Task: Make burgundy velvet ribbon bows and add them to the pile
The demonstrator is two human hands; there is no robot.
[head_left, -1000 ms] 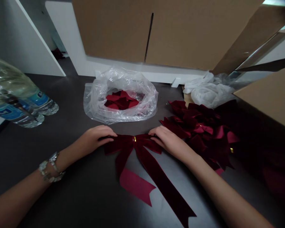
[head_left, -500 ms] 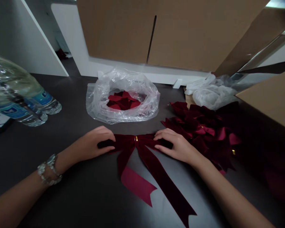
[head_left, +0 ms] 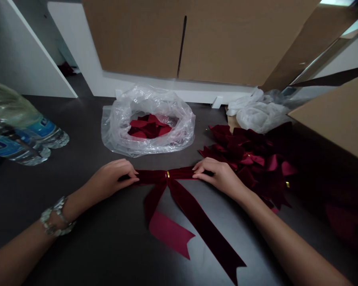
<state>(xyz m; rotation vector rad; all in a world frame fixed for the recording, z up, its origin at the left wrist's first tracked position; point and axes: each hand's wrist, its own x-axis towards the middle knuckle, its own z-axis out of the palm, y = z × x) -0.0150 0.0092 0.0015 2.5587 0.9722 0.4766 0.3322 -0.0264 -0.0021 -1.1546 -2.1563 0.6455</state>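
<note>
A dark red velvet bow (head_left: 181,174) lies on the dark table in front of me, a gold band round its middle. Its two notched tails spread toward me, the left one folded so its lighter pink-red underside shows. My left hand (head_left: 115,177) pinches the end of the left loop between thumb and fingers. At the other end, my right hand (head_left: 216,174) pinches the right loop the same way. Between them the loops are drawn out flat and narrow. A bracelet circles my left wrist.
Beyond the bow stands an open clear plastic bag (head_left: 147,147) with red bows inside. A heap of dark red bows (head_left: 250,159) lies to the right, beside crumpled white plastic (head_left: 256,113). Water bottles (head_left: 26,131) stand at left. Cardboard (head_left: 143,39) rises at the back.
My fingers have closed from a looser curve into a pinch on both loop ends. The loops have become flatter and narrower. The whole view has shifted slightly.
</note>
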